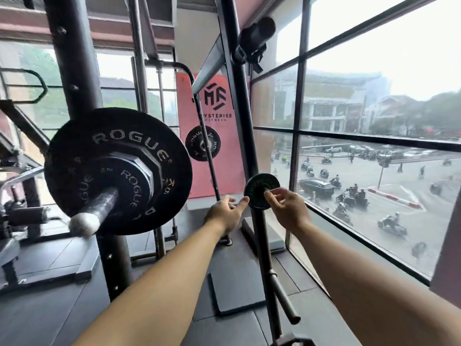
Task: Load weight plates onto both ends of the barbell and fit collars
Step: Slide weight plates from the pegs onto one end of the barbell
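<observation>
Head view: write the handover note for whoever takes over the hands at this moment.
Left hand: a fingertip touches the small plate at its left rim.
Right hand: pinches that plate, which is up against the rack upright.
Done: the near barbell sleeve carries a large plate and a mid-size plate.
Left: add the small plate and fit collars. No collar is visible, and the far end is out of view.

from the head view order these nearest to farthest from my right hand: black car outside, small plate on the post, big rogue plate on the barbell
1. small plate, on the post, touched by the right hand
2. big rogue plate, on the barbell, off to the left
3. black car, outside the window, far below
</observation>
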